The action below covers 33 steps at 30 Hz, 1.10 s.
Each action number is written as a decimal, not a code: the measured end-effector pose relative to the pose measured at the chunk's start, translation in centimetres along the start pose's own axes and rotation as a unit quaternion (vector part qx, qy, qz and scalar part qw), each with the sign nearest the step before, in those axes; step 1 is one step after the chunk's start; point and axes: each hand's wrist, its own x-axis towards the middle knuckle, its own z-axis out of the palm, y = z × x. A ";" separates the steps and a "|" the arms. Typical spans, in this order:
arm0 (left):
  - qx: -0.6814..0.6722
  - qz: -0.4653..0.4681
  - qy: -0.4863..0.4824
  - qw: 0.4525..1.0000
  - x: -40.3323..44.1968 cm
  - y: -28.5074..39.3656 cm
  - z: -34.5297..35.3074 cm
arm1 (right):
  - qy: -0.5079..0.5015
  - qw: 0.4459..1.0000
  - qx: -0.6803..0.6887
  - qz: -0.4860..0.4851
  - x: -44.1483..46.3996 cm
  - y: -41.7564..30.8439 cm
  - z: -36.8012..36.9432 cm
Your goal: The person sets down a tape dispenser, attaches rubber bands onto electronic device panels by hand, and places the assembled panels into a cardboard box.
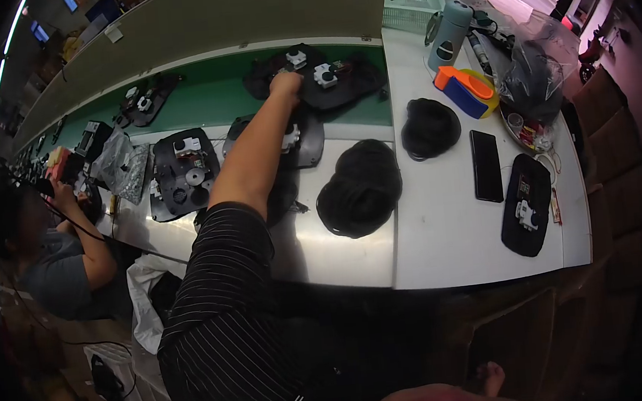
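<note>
My left arm reaches far forward, and my left hand (286, 86) is closed at a black molded panel (342, 88) with white parts on the green strip (213, 97). What its fingers hold is hidden. Under my forearm lies another black panel (308, 142); left of it is a black panel (184, 183) with round fittings. A glossy black rounded piece (360, 189) rests to the right of my arm. Low at the right, below the table edge, my right hand (492, 378) shows dimly, its fingers too dark to read.
A person (59, 258) sits at the left, hands raised. On the right table (445, 228) are a black piece (429, 127), a phone (486, 165), a black panel (526, 205), an orange and blue item (467, 90), a bottle (450, 34) and a green basket (412, 0).
</note>
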 end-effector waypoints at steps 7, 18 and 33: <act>-0.122 0.105 -0.070 0.984 -4.4 3.0 -0.6 | 0.047 0.994 0.042 -0.084 -1.0 -9.7 4.0; -0.368 0.135 -0.223 0.893 -28.3 0.2 -10.3 | -0.367 0.888 0.046 -0.274 -15.1 -30.3 26.5; -0.260 -0.062 -0.582 0.768 -40.7 -13.7 -15.5 | -0.505 0.808 0.259 -0.157 -19.6 -23.1 31.5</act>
